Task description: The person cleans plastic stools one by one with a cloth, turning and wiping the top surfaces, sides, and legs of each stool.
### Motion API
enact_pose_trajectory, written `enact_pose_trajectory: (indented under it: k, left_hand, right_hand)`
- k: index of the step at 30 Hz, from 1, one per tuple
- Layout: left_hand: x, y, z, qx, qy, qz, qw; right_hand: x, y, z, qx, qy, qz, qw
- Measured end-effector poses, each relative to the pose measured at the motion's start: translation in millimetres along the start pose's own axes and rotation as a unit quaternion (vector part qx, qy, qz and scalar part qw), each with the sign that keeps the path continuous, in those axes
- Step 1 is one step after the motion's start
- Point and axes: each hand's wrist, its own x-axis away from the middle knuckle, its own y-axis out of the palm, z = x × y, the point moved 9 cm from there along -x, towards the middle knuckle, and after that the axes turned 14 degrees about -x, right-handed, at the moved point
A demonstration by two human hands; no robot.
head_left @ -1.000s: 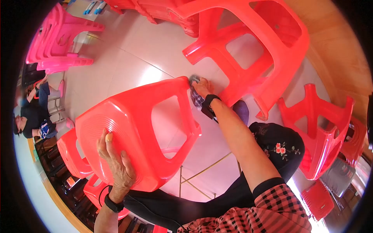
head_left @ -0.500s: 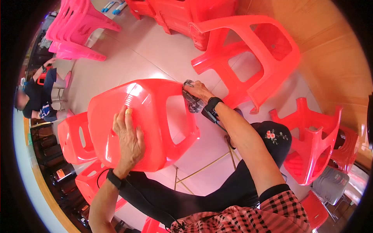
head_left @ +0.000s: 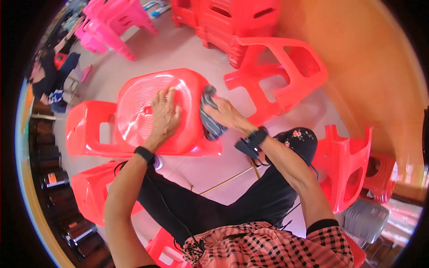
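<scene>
Far left, a seated person in a dark top [head_left: 47, 80] bends near the room's edge. Next in, a glossy red plastic stool [head_left: 80, 129] lies just beside the centre of the action, with another red plastic stool [head_left: 87, 192] below it. Up top, bright pink plastic stools [head_left: 118, 20] are bunched together.

And here's the main event: a shiny red plastic stool with a ringed, rounded-square seat [head_left: 134, 111], in front of the person, seat facing the camera. The left hand [head_left: 165, 117] rests on it, released and flat, fingers stretched forward, a black band [head_left: 145, 155] at the wrist. Over on the seat's right edge, a grey striped fabric cloth [head_left: 210, 118] presses against the plastic, the right hand [head_left: 227, 117] grasping it in bent fingers!

Moving right, a red plastic stool tipped on its side [head_left: 292, 67] lies near that hand. Beyond, another red plastic stool, legs upward [head_left: 344, 172], stands beside the black trouser knee [head_left: 297, 143], and a smooth orange-brown wooden panel [head_left: 357, 67] closes the right side.
</scene>
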Motion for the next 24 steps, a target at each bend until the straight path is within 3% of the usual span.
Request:
enact_pose_trajectory:
  k: [4,6,8,9,11,12,18,22,24]
  left_hand:
    - [1.0,-6.6,1.2,0.032,0.008,0.041,0.999]
    - [-1.2,-7.0,2.3,0.035,-0.013,0.004,0.999]
    - [-3.8,-4.3,3.0,0.019,-0.023,-0.015,0.999]
    - [-4.5,-2.6,0.6,0.007,-0.035,-0.010,0.999]
    - [-2.5,-5.9,0.0,0.025,-0.017,0.037,0.999]
    - [-2.6,-9.8,-3.1,0.016,-0.029,0.038,0.999]
    - [-20.9,-14.5,2.0,0.042,-0.027,0.038,0.998]
    - [-35.4,-7.3,8.3,0.047,-0.029,0.033,0.998]
    - [-35.8,-9.3,1.8,0.017,-0.039,0.056,0.998]
  right_hand:
    - [60.6,41.7,14.6,-0.008,0.093,-0.124,0.988]
    - [92.9,59.9,30.4,-0.032,0.202,-0.198,0.959]
    - [105.6,70.4,58.8,-0.109,0.275,-0.190,0.936]
    - [104.3,72.1,56.3,-0.106,0.264,-0.204,0.937]
    - [98.9,57.9,59.0,-0.083,0.298,-0.125,0.943]
    - [99.3,62.0,61.4,-0.081,0.292,-0.139,0.943]
    - [82.3,28.6,63.1,-0.249,0.215,0.095,0.939]
    - [79.7,17.1,23.4,-0.243,0.177,0.130,0.945]
    - [77.8,11.9,-6.2,-0.170,0.143,0.149,0.964]
